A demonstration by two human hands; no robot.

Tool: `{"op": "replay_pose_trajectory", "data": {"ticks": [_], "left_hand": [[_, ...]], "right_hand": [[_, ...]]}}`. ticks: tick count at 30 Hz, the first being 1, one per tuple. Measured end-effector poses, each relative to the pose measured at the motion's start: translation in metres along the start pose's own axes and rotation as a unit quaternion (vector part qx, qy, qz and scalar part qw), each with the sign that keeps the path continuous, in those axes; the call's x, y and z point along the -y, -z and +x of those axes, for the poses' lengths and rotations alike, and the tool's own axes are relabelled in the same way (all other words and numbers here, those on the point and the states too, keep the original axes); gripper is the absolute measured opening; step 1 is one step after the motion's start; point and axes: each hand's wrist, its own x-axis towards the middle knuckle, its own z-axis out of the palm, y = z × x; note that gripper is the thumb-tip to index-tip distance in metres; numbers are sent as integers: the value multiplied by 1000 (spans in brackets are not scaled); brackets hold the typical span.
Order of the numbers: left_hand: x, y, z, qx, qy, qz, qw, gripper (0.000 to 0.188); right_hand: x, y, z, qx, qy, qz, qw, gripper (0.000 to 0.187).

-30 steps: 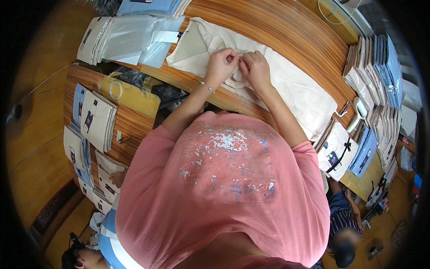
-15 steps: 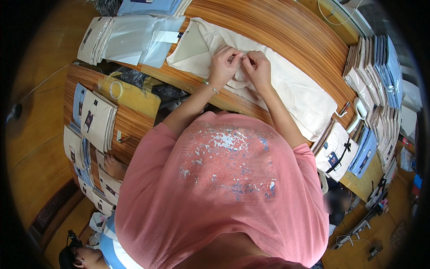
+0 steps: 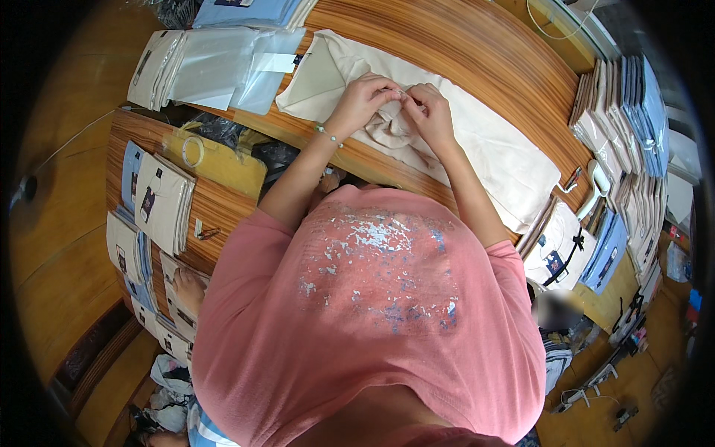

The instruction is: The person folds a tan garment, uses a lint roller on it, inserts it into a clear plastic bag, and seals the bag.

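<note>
A cream garment (image 3: 491, 156) lies spread lengthwise across the wood-grain table (image 3: 424, 37), bunched up in its middle. Over the bunched part, my left hand (image 3: 366, 100) pinches the cloth between thumb and fingers. Close beside it my right hand (image 3: 430, 113) is also closed, thumb against forefinger, on the same fold. The fingertips of both hands almost meet there. Whatever small detail lies between them is too small to make out. A greyish-green inner panel shows at the garment's left end.
Clear plastic sleeves (image 3: 212, 63) lie at the far left. Packed folded garments are stacked at the right (image 3: 644, 112) and left (image 3: 160, 201). A white-handled tool (image 3: 598, 179) rests near the garment's right end. A tape roll (image 3: 193, 150) sits at left. Another person's hand (image 3: 188, 287) touches the left stacks.
My left hand has turned slightly and shifted a little up and left, showing more of the bunched cloth. The right hand has barely moved. At lower left, the co-worker's head has left view.
</note>
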Motion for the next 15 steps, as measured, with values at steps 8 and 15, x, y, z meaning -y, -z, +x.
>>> {"op": "replay_pose_trajectory", "data": {"ticks": [8, 15], "left_hand": [[-14, -7, -6, -60, 72, -118, 989, 19], [-29, 4, -4, -71, -29, 75, 994, 10]], "right_hand": [[3, 10, 8, 31, 40, -57, 997, 11], [12, 15, 6, 42, 66, -86, 993, 10]]}}
